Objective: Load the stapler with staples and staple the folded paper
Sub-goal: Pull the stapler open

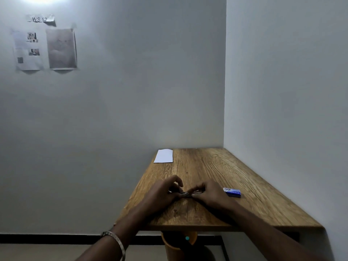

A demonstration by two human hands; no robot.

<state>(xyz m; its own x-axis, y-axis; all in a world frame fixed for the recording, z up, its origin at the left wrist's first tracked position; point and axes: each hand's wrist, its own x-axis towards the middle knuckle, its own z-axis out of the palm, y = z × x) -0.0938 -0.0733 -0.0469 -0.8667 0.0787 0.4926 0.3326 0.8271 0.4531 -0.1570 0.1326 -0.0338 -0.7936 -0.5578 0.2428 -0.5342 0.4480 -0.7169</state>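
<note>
Stapler point(185, 194) sits pinched between my left hand point(165, 191) and right hand point(211, 193) on the table point(226, 172). Staples box point(232, 192) lies just right; paper point(163, 156) far back.

"WS 12" on wall label point(41, 19)

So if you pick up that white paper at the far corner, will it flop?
Probably only a little: the folded paper looks thin and flat, so it is likely light. It lies on the smooth wooden table, so a push might slide it.
</note>
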